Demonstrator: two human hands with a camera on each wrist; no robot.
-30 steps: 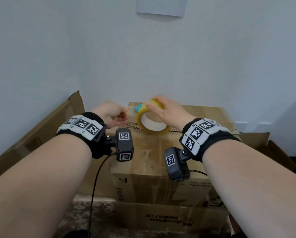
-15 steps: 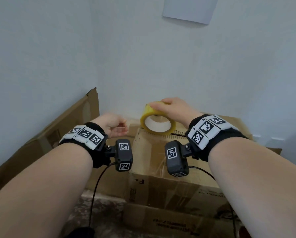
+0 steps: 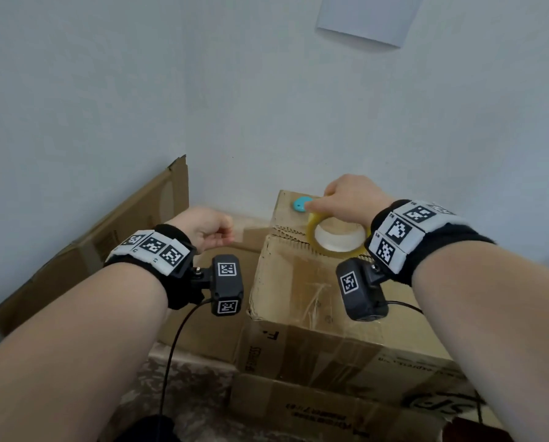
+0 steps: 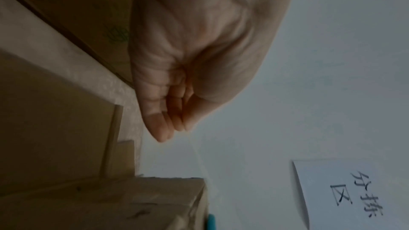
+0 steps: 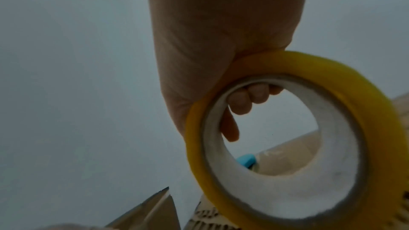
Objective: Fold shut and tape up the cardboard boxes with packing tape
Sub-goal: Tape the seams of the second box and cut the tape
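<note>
The left hand (image 3: 208, 229) has drawn leftward, away from the box (image 3: 298, 282).

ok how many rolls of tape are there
1: the yellow tape roll, gripped by the right hand at the top of the closed cardboard box. The left hand seems to pinch its clear free end. Others could be hidden behind boxes.

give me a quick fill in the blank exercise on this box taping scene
The right hand grips a ____ tape roll.
The small blue object lies on top of the cardboard ____.
The paper sheet on the wall bears ____ handwritten characters.

Missing words: yellow; box; three.
</note>
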